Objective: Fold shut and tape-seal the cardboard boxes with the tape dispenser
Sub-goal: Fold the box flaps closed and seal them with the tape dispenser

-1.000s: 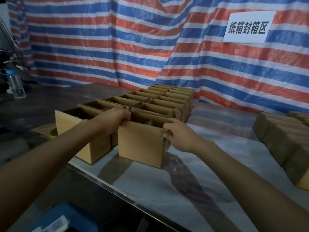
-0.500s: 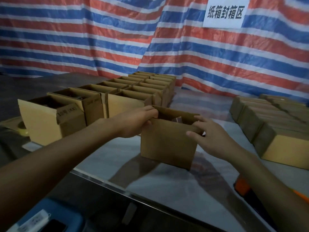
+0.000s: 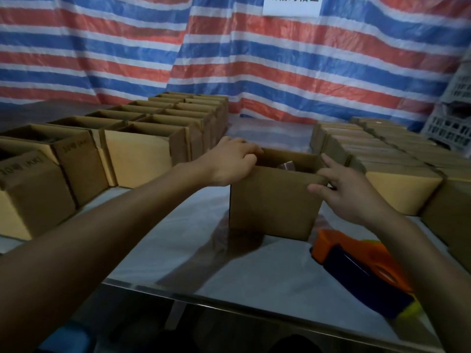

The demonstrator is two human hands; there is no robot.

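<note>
An open brown cardboard box (image 3: 274,202) stands on the table in front of me, its flaps up and something dim inside. My left hand (image 3: 230,164) grips the box's top left edge. My right hand (image 3: 349,191) rests at its top right corner with fingers spread, thumb against the front flap. An orange and dark blue tape dispenser (image 3: 356,266) lies on the table to the right of the box, partly under my right forearm.
Two rows of open boxes (image 3: 142,138) run along the left side of the table (image 3: 229,263). Closed boxes (image 3: 397,174) are lined up on the right. A striped tarp hangs behind, and a white crate (image 3: 453,118) stands at the far right.
I have pulled the box out of the left row and slid it rightward to the middle of the table. The view has swung right, bringing the tape dispenser into sight.
</note>
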